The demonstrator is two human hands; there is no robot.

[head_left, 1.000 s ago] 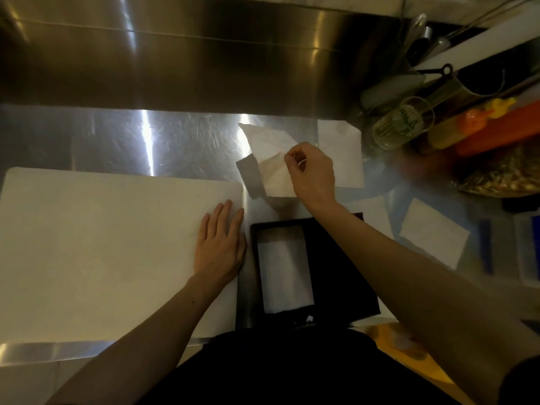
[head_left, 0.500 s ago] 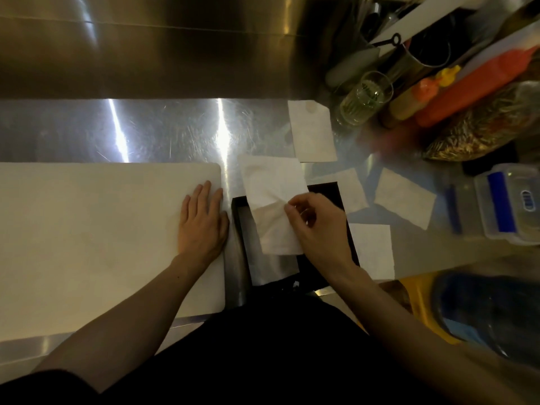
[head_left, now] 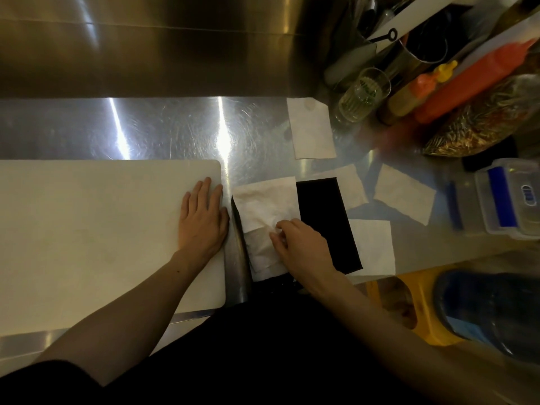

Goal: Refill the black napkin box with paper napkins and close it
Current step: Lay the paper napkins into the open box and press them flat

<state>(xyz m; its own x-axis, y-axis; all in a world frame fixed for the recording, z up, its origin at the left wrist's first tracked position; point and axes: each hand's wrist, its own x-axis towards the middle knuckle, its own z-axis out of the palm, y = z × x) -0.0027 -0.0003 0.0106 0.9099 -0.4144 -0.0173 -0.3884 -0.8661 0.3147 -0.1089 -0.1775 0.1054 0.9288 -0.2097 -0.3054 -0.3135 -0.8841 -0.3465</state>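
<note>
The black napkin box point(head_left: 238, 223) lies open on the steel counter near its front edge, its black lid point(head_left: 324, 223) folded out flat to the right. A white paper napkin point(head_left: 264, 204) lies over the box opening. My right hand point(head_left: 302, 247) pinches this napkin at its lower part, fingers curled. My left hand point(head_left: 203, 220) rests flat on the white cutting board point(head_left: 87, 229), just left of the box. Several loose napkins lie on the counter to the right, one at the back point(head_left: 311, 128), one at far right point(head_left: 404, 194), one beside the lid point(head_left: 372, 247).
A glass point(head_left: 361, 96), sauce bottles point(head_left: 420, 89), a utensil holder and a bag of food point(head_left: 485, 121) crowd the back right. A clear plastic container with blue clips point(head_left: 507, 197) stands at the right edge. A steel wall rises behind the counter.
My right hand has brought the napkin down from the back of the counter onto the open box. My left hand has stayed flat on the cutting board.
</note>
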